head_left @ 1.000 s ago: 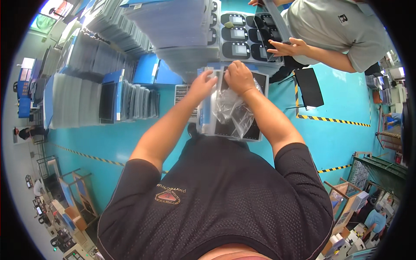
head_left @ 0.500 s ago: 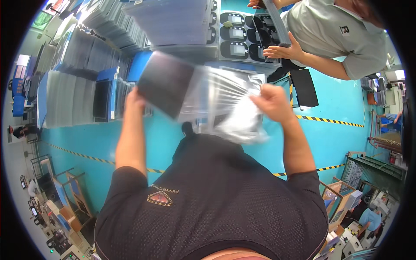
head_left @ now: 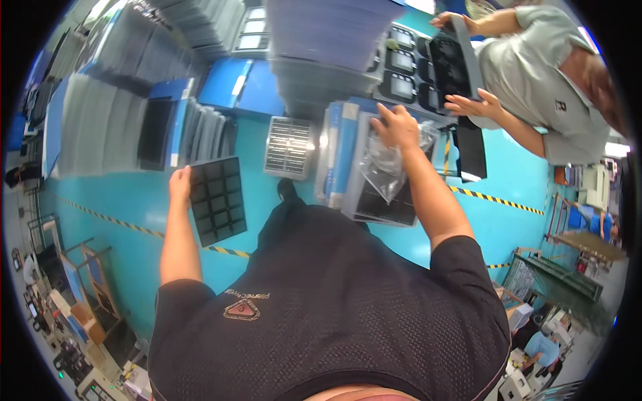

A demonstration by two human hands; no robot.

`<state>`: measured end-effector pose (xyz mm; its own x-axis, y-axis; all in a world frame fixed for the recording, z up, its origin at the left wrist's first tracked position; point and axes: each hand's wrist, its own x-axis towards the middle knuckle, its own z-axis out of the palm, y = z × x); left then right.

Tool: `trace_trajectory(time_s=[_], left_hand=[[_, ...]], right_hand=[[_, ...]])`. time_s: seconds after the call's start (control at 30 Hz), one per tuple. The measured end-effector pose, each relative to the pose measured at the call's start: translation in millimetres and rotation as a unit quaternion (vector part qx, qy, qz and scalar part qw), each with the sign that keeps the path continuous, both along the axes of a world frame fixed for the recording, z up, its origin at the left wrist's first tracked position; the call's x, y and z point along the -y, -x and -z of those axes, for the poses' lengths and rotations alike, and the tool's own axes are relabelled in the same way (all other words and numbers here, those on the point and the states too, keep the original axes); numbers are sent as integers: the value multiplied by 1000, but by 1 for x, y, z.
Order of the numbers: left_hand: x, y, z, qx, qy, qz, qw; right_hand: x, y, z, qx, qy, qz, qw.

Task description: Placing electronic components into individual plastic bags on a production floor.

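Shifted farther left of clear plastic bag [head_left: 384, 172]: black rectangular panel [head_left: 219, 202], left grip [head_left: 179, 183] pinching edge (keep level); right grip [head_left: 400, 128]: cannot tell.

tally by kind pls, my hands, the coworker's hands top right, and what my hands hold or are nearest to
Your hands: 2 (left hand, right hand)
Co-worker's hands: 2 (upper hand, lower hand)
Black gridded panel, in your left hand: 1
Crumpled clear plastic heap, nearest your right: 1
Total: 6
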<state>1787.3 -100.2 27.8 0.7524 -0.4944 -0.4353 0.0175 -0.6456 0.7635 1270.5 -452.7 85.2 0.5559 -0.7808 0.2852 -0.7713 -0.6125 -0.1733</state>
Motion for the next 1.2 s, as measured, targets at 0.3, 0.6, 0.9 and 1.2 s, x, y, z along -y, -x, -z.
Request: trace_trajectory(time_s=[0.3, 0.6, 0.9, 1.2], left_hand=[[22, -120, -13, 109, 32, 7, 993], [83, -248, -70, 249, -32, 151, 956], [21, 17, 73, -12, -175, 455, 873], [73, 152, 15, -58, -86, 450, 887]], right_hand=[[-8, 5, 15, 47, 57, -19, 997], [-9, -3, 22, 32, 39, -10, 999], [-3, 17, 32, 53, 40, -14, 998], [17, -5, 28, -71, -42, 30, 996]])
